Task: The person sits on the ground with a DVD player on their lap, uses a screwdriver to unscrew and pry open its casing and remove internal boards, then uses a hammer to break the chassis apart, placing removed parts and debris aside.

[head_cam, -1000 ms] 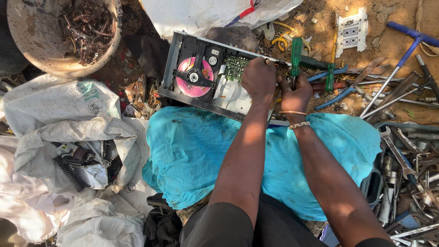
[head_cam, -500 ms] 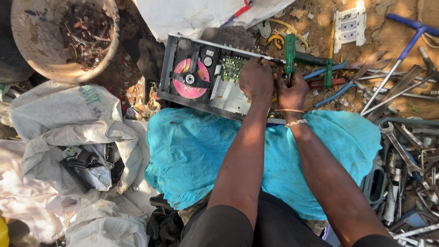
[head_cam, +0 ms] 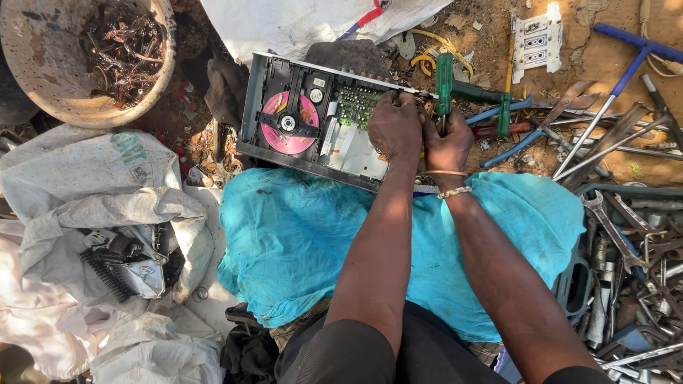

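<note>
An opened black disc player (head_cam: 313,124) lies on the ground past a turquoise cloth (head_cam: 299,242) that covers my lap. A pink disc (head_cam: 288,122) sits in its tray, with a green circuit board (head_cam: 353,104) beside it. My left hand (head_cam: 393,126) presses down on the player's right part, fingers curled over its inside. My right hand (head_cam: 447,146) grips a green-handled screwdriver (head_cam: 444,82), held upright with its tip down at the player's right end. The tip itself is hidden behind my fingers.
A round basin (head_cam: 85,57) of tangled wire scrap stands at the top left. White sacks (head_cam: 99,206) with black parts lie left. Wrenches and metal tools (head_cam: 626,235) pile up on the right, with pliers, screwdrivers (head_cam: 498,107) and a white plate (head_cam: 537,35) on the dirt beyond.
Both hands stay on the player and the screwdriver stays upright in my right hand. The view has shifted slightly; nothing else has visibly moved.
</note>
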The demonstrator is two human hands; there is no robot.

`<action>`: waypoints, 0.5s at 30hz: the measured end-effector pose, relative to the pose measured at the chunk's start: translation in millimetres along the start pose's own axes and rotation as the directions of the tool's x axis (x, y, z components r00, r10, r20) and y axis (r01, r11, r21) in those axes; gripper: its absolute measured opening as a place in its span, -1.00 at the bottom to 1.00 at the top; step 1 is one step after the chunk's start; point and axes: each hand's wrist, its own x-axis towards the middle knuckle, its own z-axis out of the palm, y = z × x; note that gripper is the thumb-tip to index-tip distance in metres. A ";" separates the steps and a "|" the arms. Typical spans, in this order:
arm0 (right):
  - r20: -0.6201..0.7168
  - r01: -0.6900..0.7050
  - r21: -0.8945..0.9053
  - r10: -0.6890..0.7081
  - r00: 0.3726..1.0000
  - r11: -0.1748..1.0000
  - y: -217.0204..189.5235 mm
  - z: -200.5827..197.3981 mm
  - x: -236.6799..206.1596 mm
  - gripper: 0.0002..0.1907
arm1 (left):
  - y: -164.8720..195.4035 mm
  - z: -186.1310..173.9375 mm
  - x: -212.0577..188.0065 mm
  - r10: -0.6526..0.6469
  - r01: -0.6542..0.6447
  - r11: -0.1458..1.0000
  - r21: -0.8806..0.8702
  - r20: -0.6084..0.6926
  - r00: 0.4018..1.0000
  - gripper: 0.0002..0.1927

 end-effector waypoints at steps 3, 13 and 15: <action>-0.010 0.006 0.026 -0.006 1.000 1.000 0.8 0.0 -0.5 -0.72 | 0.3 1.7 -1.4 0.010 -0.009 1.000 0.006 -0.047 0.999 -0.70; 0.026 -0.018 0.072 0.017 1.000 0.997 4.2 1.8 1.8 -0.76 | 2.6 2.8 -2.8 -0.103 0.105 0.987 -0.124 0.020 0.994 -0.60; 0.016 0.008 0.018 -0.009 1.000 1.000 5.6 1.8 2.2 -0.71 | 1.2 5.1 0.0 0.057 -0.057 0.998 0.002 -0.124 0.991 -0.64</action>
